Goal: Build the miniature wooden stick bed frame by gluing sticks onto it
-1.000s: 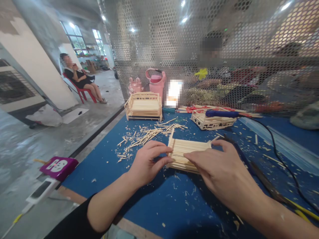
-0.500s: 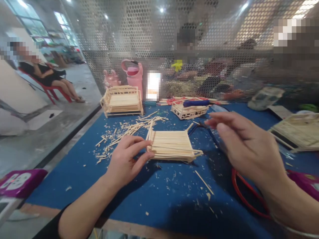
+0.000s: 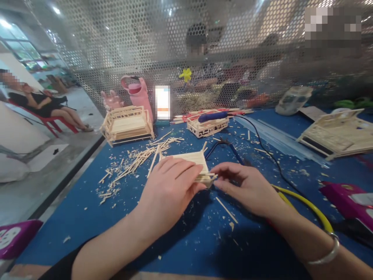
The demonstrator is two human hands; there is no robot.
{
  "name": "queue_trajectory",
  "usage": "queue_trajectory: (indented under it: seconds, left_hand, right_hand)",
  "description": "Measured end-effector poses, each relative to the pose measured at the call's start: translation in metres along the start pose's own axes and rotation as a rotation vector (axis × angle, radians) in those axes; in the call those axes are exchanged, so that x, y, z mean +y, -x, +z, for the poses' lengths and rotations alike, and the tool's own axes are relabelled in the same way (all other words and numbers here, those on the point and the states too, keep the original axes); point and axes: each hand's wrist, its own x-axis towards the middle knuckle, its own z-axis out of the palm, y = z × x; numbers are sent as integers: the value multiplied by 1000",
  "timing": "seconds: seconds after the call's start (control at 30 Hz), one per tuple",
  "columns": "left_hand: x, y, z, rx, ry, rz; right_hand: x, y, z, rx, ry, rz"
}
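Note:
A flat panel of thin wooden sticks (image 3: 194, 158) lies on the blue table mat (image 3: 192, 241) in front of me. My left hand (image 3: 170, 189) lies over the panel's near part, fingers stretched across it and pressing it down. My right hand (image 3: 246, 186) is at the panel's right corner, thumb and forefinger pinched on the end of a stick there. Most of the panel is hidden under my left hand.
Loose sticks and splinters (image 3: 136, 163) litter the mat on the left. Two stick-built models (image 3: 126, 125) (image 3: 207, 126) stand behind, another (image 3: 335, 134) at right. A blue-handled tool (image 3: 212, 116), black cable (image 3: 262, 142), yellow hose (image 3: 305, 204), pink bottle (image 3: 138, 93) and purple boxes (image 3: 346, 198). Perforated metal screen (image 3: 204, 50), people behind it.
My left hand slid from the panel's left edge onto its top. My right hand came down from the air to pinch the panel's right corner. The view swung right.

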Motion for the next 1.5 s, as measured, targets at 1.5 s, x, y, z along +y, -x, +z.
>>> queue_trajectory:
  seconds: [1.5]
  left_hand:
    - [2, 22, 19, -38, 6, -56]
  right_hand:
    - [-13, 4, 12, 179, 716, -694]
